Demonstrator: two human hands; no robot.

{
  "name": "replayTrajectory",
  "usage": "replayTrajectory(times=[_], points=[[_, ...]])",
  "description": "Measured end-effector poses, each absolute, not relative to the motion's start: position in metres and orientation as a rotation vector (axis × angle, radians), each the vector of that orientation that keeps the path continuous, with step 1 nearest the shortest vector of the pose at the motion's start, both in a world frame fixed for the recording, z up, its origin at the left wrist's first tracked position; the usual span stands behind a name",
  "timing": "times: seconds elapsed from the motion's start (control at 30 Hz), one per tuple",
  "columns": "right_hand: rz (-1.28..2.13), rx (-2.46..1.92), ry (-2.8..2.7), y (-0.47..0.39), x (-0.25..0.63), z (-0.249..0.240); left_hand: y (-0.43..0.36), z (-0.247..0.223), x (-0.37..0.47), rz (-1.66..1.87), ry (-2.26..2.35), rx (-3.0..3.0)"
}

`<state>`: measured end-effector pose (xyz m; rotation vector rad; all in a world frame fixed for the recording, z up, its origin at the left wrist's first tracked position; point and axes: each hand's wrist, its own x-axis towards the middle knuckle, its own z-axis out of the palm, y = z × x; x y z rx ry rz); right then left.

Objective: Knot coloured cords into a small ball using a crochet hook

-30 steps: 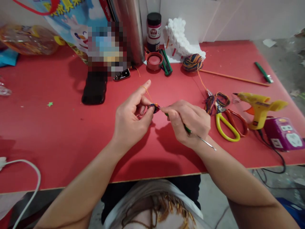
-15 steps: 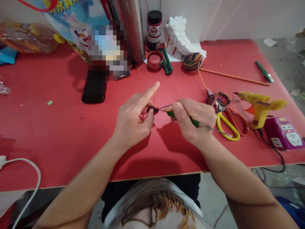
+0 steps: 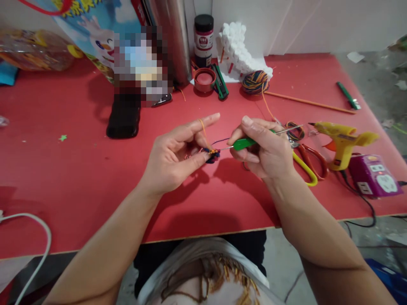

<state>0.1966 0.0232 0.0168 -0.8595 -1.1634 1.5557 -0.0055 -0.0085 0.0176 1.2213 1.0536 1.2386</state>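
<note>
Between thumb and fingers, my left hand (image 3: 174,154) pinches a small multicoloured crochet piece (image 3: 213,156), dark blue with red and orange. An orange strand (image 3: 203,129) loops over its outstretched index finger. My right hand (image 3: 265,146) is closed around the green handle of a crochet hook (image 3: 244,143). The hook's thin metal tip reaches leftward to the crochet piece; whether it sits inside a stitch I cannot tell. From the other end of the handle a metal shaft sticks out up and to the right. Variegated yarn (image 3: 295,131) lies loosely just beyond my right hand.
On the red table (image 3: 79,190), right of my hands, lie pliers (image 3: 313,163) with red and yellow grips, a yellow glue gun (image 3: 343,137) and a purple power socket (image 3: 375,176). Behind are a yarn ball (image 3: 256,82), a wooden stick (image 3: 311,103), a green cutter (image 3: 221,82) and a black phone-like object (image 3: 124,116).
My right hand has turned, so the hook's rear shaft now points up and right instead of down. The crochet piece has tilted and shows more beyond my left thumb.
</note>
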Motion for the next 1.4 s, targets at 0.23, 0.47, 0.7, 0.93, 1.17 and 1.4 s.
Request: replayTrajectory(times=[0.23,0.47,0.7,0.93,1.17,1.4], points=[[1.621,-0.763,-1.074,0.015,0.182,0.006,-0.011,0.009,0.005,1.272,0.978,1.138],[1.646,-0.641,-0.866,0.013,0.164,0.0,-0.013,0.016,0.009,1.366,1.022,1.111],[1.657,-0.66,-0.888,0.011,0.166,-0.005,-0.008,0.013,0.007,1.423,1.117,1.119],[1.402,-0.766,-1.059,0.003,0.17,-0.001,-0.004,0.006,0.006,1.418,0.963,1.072],[1.239,-0.702,-1.152,0.004,0.17,-0.006,-0.003,0.002,0.005,1.41,0.871,1.049],[1.356,-0.657,-1.15,0.008,0.174,-0.009,-0.002,0.004,-0.003,1.47,0.961,1.146]])
